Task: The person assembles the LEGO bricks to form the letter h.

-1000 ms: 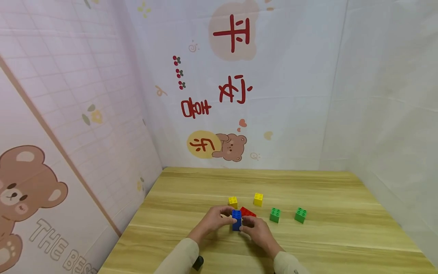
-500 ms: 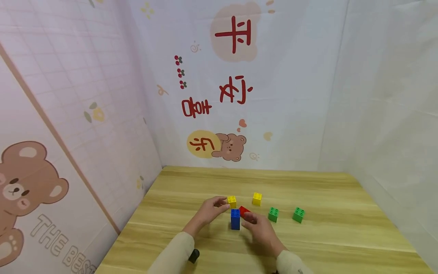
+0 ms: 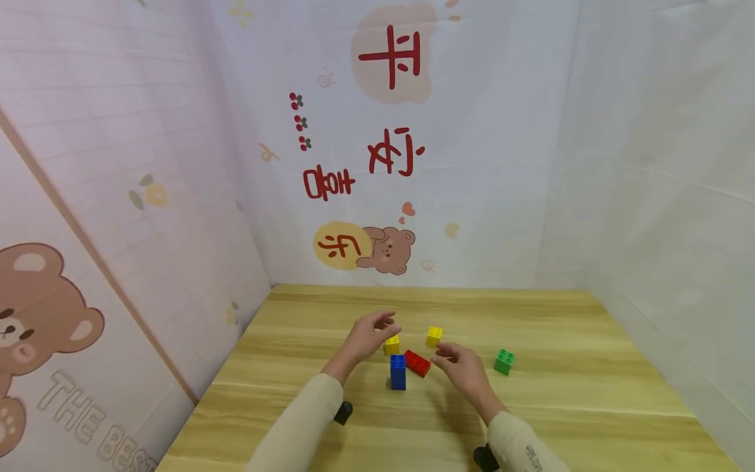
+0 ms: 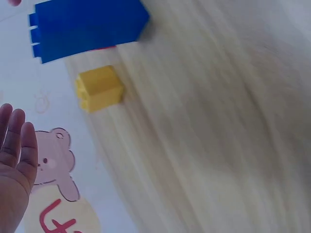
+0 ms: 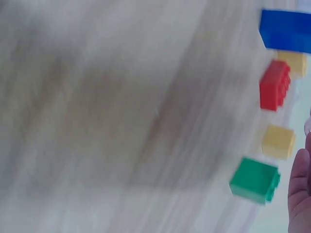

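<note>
A tall blue toy brick [image 3: 398, 373] stands upright on the table, studs on top, with neither hand touching it. My left hand [image 3: 367, 337] is just left of and over the near yellow brick [image 3: 392, 346], its fingers relaxed and holding nothing. In the left wrist view that hand's fingers [image 4: 24, 145] are extended, apart from the yellow brick [image 4: 101, 88]. To the right of the red brick [image 3: 417, 363] hovers my right hand [image 3: 464, 370], fingers loosely bent. It covers one green brick in the head view; a green brick [image 5: 255, 179] shows beside its fingers in the right wrist view.
Another yellow brick [image 3: 434, 336] sits farther back, between the hands. On the right stands a green brick [image 3: 504, 361]. The wood-grain table [image 3: 560, 419] meets a printed cloth wall [image 3: 483, 196] behind it and more cloth at both sides.
The left hand let go of the blue brick and moved forward and left to the near yellow brick. The right hand drew away rightward, uncovering the red brick and covering a green one.
</note>
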